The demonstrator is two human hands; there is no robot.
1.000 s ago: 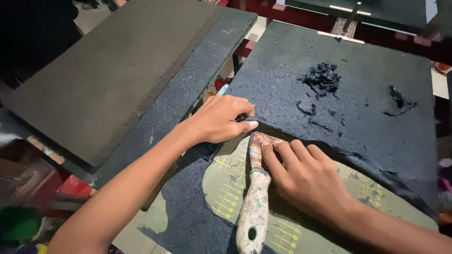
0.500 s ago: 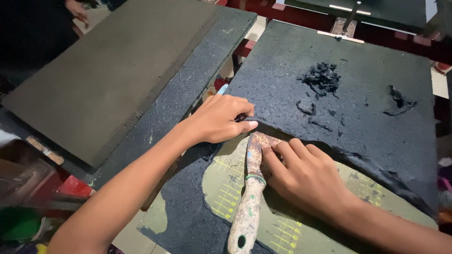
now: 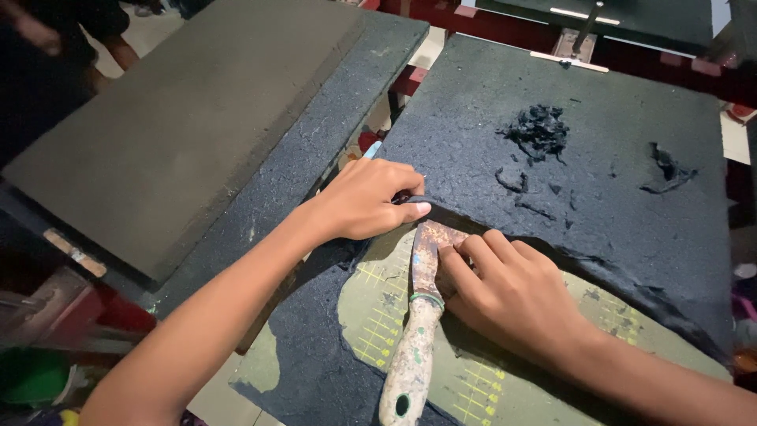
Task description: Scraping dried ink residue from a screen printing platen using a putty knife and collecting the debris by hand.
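Observation:
My left hand [image 3: 367,197] pinches the lifted edge of a thick black coating layer [image 3: 568,181] that covers a flat board. My right hand [image 3: 512,292] presses its fingers flat on the rusty blade of a scraper [image 3: 418,315], whose paint-spattered handle points toward me. The blade tip sits under the raised black edge. Below the edge, the bared yellow-green board surface [image 3: 378,315] with grid marks shows.
Loose black scrapings [image 3: 540,130] lie in a small heap on the far part of the board, with another clump [image 3: 666,170] to the right. A second board [image 3: 197,134] with a grey-brown top lies at left. Red frame parts [image 3: 441,12] run behind.
The scraper handle has swung slightly left and nearer. Both hands stay at the same spot on the coating edge.

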